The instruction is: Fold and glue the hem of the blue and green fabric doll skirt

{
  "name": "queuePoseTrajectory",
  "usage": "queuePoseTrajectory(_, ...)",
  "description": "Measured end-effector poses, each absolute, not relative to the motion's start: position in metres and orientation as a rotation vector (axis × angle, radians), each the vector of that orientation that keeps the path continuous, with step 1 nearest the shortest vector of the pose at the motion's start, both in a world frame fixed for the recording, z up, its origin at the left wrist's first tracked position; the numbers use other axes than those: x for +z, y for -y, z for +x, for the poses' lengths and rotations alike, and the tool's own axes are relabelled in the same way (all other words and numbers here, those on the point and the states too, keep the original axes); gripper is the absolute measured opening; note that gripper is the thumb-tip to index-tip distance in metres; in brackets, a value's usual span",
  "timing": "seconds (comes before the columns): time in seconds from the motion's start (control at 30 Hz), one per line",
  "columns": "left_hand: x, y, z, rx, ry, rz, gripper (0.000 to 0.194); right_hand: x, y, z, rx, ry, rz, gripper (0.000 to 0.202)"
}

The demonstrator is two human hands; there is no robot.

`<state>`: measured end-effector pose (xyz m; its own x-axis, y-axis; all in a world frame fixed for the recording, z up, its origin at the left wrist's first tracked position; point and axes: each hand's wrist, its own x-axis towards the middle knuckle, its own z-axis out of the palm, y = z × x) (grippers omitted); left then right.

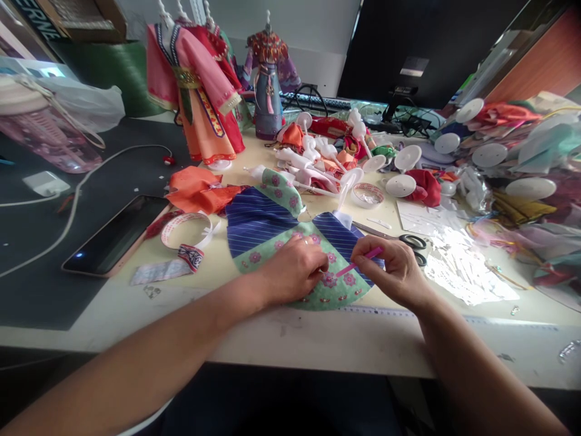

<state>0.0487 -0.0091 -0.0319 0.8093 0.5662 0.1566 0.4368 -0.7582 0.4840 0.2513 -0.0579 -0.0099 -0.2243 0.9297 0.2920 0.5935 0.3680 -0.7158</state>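
A small piece of doll clothing lies on the table, made of green flowered fabric [272, 248] and navy striped fabric [258, 221]. My left hand [295, 266] rests on the green part with its fingers curled together; what the fingertips hold, if anything, is hidden. In a pinch between thumb and fingers, my right hand [393, 266] holds a thin pink stick [365, 258]. It slants down to the left, its tip close to a pink flower beside my left fingertips. Small shiny red pieces [324, 300] form a row near the fabric's curved lower edge.
Black-handled scissors [413, 242] and white scraps [467, 266] lie right of my hand. A ruler [385, 312] runs along the front. Left are a tape roll [186, 231] and phone [115, 236]. White doll stands [318, 157] and dressed figures [195, 91] fill the back.
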Motion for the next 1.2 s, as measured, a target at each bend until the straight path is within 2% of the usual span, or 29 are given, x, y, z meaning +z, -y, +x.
queuePoseTrajectory(0.33,-0.034,0.009,0.049,0.392,-0.727,2.601,0.011,-0.01,0.058,0.251,0.605,1.906,-1.375,0.012)
queuePoseTrajectory(0.63,-0.029,0.018,0.047,0.281,-0.56,2.917,0.026,-0.01,0.058,0.251,0.656,1.867,-1.401,0.013)
queuePoseTrajectory(1.0,-0.032,0.031,0.047,0.364,-0.513,3.179,0.01,-0.009,0.057,0.25,0.687,1.837,-1.436,0.013)
queuePoseTrajectory(1.2,-0.037,0.036,0.05,0.397,-0.494,3.258,0.013,-0.01,0.056,0.251,0.737,1.783,-1.428,0.015)
